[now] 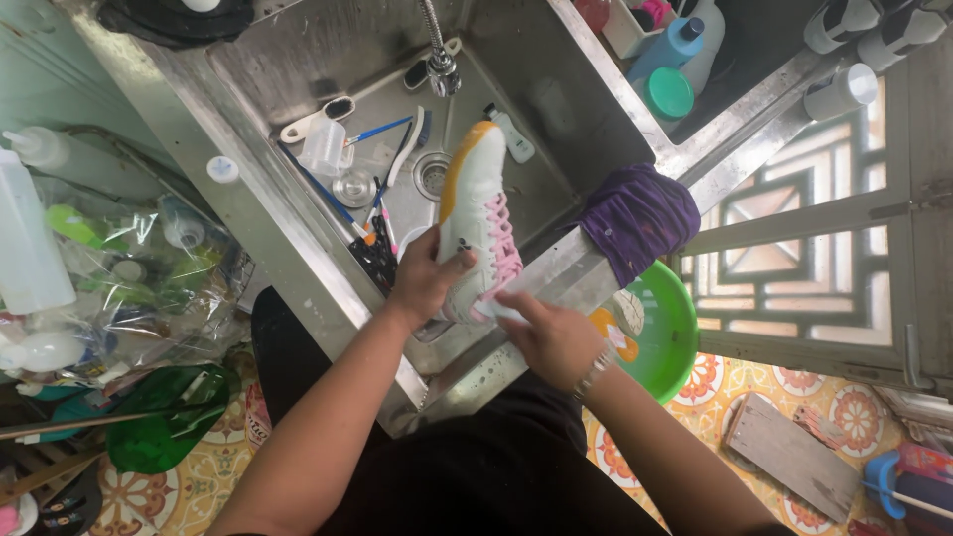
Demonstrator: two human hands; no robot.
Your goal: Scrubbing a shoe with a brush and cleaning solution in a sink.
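Over a steel sink [298, 238], the left hand [427, 278] grips a white-and-pink shoe [475, 213] while the right hand [551, 337] pinches its heel end.

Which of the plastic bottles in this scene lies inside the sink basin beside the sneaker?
The small white bottle with the dark cap, lying on the sink floor right of the sneaker; the blue bottle stands outside the basin.
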